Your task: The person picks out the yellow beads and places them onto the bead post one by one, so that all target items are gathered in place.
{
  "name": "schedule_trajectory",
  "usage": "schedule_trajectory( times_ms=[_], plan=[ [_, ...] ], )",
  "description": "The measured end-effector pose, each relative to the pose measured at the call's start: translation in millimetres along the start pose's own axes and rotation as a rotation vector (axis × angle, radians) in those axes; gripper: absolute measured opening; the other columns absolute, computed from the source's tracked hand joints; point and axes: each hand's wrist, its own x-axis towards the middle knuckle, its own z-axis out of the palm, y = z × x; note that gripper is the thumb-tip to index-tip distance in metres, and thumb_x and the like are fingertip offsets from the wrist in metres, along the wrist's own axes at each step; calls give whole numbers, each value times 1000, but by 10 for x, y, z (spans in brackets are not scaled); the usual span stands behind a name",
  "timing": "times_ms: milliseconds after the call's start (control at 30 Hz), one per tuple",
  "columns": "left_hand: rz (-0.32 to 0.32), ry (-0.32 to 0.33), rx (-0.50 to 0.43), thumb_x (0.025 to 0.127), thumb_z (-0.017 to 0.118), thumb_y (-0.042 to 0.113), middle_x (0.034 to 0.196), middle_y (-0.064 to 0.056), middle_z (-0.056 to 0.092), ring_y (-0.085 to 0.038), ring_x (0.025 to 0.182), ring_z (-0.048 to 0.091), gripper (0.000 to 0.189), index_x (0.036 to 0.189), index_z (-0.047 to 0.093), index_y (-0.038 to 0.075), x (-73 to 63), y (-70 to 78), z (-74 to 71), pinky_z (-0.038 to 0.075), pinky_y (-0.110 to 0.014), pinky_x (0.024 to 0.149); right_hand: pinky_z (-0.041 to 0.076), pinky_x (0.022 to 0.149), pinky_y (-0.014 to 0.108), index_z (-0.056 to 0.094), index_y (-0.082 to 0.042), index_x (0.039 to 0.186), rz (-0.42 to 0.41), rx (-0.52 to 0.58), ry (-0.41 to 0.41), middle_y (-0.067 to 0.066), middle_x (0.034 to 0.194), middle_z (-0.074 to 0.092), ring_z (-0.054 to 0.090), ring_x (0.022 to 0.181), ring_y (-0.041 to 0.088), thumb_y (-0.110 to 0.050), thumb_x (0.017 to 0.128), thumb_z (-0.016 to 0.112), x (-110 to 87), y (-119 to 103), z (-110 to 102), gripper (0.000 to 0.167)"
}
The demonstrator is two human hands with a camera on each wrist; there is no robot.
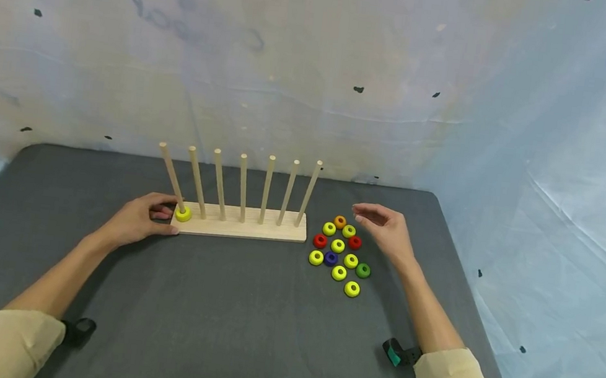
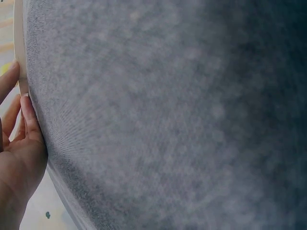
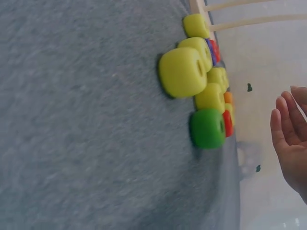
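A wooden peg stand point(image 1: 242, 227) with several upright pegs stands toward the back of the table. My left hand point(image 1: 137, 217) grips its left end, thumb at the front corner and the other fingers round the end. A yellow ring point(image 1: 183, 214) sits at the bottom of the leftmost peg. To the right of the stand lie loose rings: several yellow rings point(image 1: 339, 273), two red rings point(image 1: 355, 243), an orange ring point(image 1: 340, 222), a blue ring point(image 1: 330, 259) and a green ring point(image 3: 207, 128). My right hand point(image 1: 385, 228) hovers above their far right side, fingers loosely bent, nothing visible in it.
Dark grey cloth covers the table point(image 1: 242, 325). A pale sheet with dark spots point(image 1: 304, 77) hangs behind it and along the right side. Each wrist wears a black strap point(image 1: 78, 332).
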Motion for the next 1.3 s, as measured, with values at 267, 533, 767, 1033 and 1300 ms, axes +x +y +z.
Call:
schedule_trajectory(
  times_ms=[267,533,767,1033,1300],
  plan=[
    [-2,-3,8,85,81,26,137,-21,47,-33,115,55,79,148,42,-1,9,-4,-1,48,-49,94,54,85,17,68,1,123,40,-10,3,26,121,65,64,110,33,-6,96,67,-33,429,-4,28],
    [-3,-1,6,86,81,24,135,-20,48,-33,114,55,78,148,42,-1,-8,7,1,48,-48,93,55,82,19,71,-5,120,74,-74,13,15,117,69,67,100,15,-12,92,73,-58,637,35,28],
    [-3,7,9,85,81,25,135,-19,49,-31,113,55,78,148,43,0,-5,-1,5,48,-46,93,56,81,23,71,-6,120,108,-152,35,12,116,70,67,102,21,-15,92,73,-75,680,80,29],
    [-1,14,12,84,82,23,135,-20,49,-32,114,55,77,147,44,-1,-1,-19,17,49,-45,92,58,80,29,72,-7,119,158,-210,52,11,114,71,68,100,23,-16,92,74,-77,737,116,29],
    [-4,4,2,85,81,25,136,-20,48,-33,115,55,78,148,43,-1,-4,-9,3,49,-45,92,58,84,38,71,-8,121,211,-252,39,12,115,69,67,102,24,-19,92,74,-59,750,158,32]
  ],
)
